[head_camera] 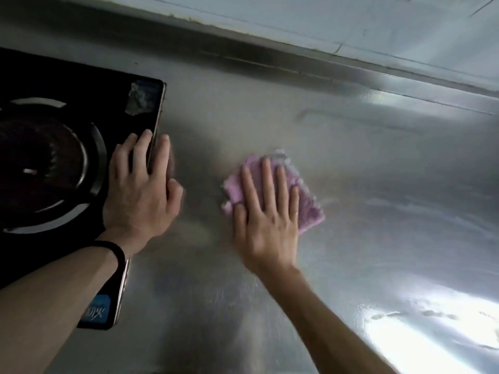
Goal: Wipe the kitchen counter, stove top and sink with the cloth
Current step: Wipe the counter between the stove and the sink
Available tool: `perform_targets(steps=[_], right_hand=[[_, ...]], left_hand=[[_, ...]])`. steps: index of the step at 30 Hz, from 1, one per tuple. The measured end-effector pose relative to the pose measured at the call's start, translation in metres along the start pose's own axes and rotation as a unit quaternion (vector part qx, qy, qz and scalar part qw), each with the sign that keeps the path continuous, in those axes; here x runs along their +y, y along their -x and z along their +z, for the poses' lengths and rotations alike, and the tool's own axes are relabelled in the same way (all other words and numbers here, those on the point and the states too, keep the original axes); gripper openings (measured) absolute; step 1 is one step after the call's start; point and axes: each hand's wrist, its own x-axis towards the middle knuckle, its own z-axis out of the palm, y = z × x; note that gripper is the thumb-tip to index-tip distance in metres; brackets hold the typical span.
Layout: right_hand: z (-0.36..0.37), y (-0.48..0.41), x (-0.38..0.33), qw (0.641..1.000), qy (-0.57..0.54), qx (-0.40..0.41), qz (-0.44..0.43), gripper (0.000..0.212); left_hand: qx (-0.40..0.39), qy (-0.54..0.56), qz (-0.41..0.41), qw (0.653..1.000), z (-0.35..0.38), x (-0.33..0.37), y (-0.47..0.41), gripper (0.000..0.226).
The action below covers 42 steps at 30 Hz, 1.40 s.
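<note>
Your right hand [266,225] is pressing flat, fingers straight and spread, on the pink cloth [310,211], which is lying on the steel bench [351,171] right of the stove top [54,147]. Your left hand [140,193] is resting across the stove top's right edge, fingers relaxed, holding nothing. A black band [113,249] is sitting on that wrist.

A kitchen: brushed steel counter [351,184] running back to a pale tiled wall [405,28] with a grimy sealed joint, black glass stove top [81,85] on the counter at left, 1 round gas burner [46,163] with its pan supports showing.
</note>
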Motion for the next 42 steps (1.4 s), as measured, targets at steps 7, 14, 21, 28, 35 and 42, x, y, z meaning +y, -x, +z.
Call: perform_targets(steps=[7,14,21,28,35,42], right_hand=[[0.024,0.166,-0.033,0.999,0.015,-0.034,0.039,0.064],[0.004,0.010,-0.006,1.000,-0.013,0.014,0.007,0.062],[-0.005,-0.120,0.011,0.998,-0.029,0.008,0.047,0.062],[0.009,-0.019,-0.012,0.997,-0.018,0.042,0.061,0.061],[0.041,0.204,-0.064,0.996,0.004,-0.001,0.085,0.066],[0.031,0.208,-0.056,0.998,-0.027,-0.008,0.063,0.067]], left_hand=[[0.005,-0.009,-0.005,1.000,-0.001,0.001,0.000,0.071],[0.010,-0.004,-0.001,1.000,0.002,0.000,0.001,0.072],[0.005,-0.005,0.004,1.000,0.003,-0.002,0.000,0.070],[0.019,0.006,0.005,1.000,0.003,-0.001,0.002,0.069],[0.022,0.001,0.002,1.000,0.002,0.000,0.003,0.069],[0.017,0.086,-0.014,0.996,-0.005,0.000,0.004,0.069]])
